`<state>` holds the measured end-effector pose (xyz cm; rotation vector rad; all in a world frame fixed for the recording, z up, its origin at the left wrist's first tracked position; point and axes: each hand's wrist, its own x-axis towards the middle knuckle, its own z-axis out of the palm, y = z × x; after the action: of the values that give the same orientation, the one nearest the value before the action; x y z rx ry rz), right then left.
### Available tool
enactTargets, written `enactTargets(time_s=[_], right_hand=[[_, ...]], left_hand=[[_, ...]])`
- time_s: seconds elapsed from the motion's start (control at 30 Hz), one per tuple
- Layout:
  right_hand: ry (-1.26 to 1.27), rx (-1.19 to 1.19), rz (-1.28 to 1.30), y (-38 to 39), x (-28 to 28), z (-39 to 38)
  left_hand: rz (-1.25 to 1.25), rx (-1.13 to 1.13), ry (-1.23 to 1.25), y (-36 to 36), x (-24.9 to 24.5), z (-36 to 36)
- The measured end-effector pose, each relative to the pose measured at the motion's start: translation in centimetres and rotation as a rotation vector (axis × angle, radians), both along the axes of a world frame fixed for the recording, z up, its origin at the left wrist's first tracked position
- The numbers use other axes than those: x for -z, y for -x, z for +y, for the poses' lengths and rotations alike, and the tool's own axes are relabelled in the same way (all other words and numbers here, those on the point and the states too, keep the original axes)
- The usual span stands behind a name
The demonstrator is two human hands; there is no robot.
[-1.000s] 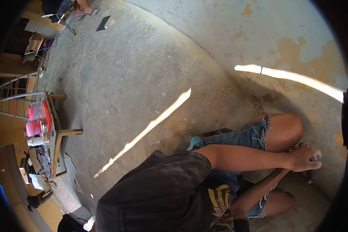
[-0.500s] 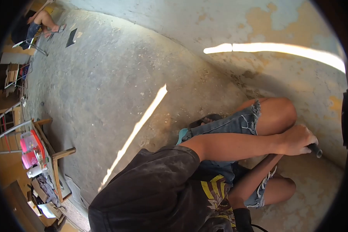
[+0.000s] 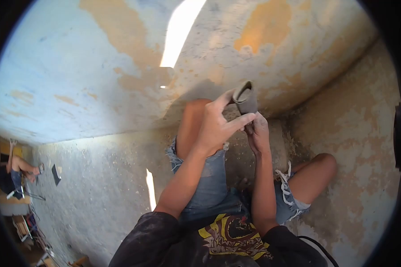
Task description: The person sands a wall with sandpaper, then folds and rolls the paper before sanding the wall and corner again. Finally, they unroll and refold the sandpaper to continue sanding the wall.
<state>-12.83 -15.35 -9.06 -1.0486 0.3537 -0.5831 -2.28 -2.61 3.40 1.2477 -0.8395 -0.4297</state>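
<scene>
A dark grey sheet rolled into a flattened tube, which looks like sandpaper (image 3: 247, 105), is held up in front of the wall, its open end tilted upward. My left hand (image 3: 216, 124) pinches it from the left, thumb across its lower part and fingers at its upper side. Closed around its lower end is my right hand (image 3: 259, 132), partly hidden behind the left thumb. Pale dust coats the fingers of both hands. Below them are my bent knees in frayed denim shorts (image 3: 209, 178).
A wall (image 3: 133, 98) with patchy, peeling paint rises close ahead; another wall (image 3: 352, 133) stands at the right. At the far left a person (image 3: 13, 173) sits on a chair. A dark flat piece (image 3: 56, 174) lies on the concrete floor (image 3: 107, 178).
My view has swung toward the wall. The rolled sheet, earlier low at the right, is now raised in front of me, and both hands are visible on it.
</scene>
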Motion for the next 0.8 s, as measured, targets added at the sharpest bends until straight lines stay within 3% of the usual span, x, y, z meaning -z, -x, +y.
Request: enactTargets(time_s=[0.07,0.23,0.3,0.6,0.8], right_hand=[[0.015,-0.073,0.019,0.0,-0.1,-0.5],[-0.023,-0.207,0.11,0.1,-3.5,0.6],[-0.051,-0.226,0.114,-0.5,-3.9,1.3],[-0.208,-0.217,0.189,-1.2,-4.7,3.4],[-0.18,-0.205,0.164,-0.9,-4.2,2.5]], left_hand=[[-0.103,0.063,0.012,-0.7,0.8,0.6],[0.001,0.002,-0.167,-0.2,0.6,2.8],[-0.031,-0.199,-0.122,-0.7,1.9,3.0],[-0.18,-0.417,0.024,-0.1,3.8,3.3],[-0.173,-0.32,0.081,0.8,4.0,2.1]])
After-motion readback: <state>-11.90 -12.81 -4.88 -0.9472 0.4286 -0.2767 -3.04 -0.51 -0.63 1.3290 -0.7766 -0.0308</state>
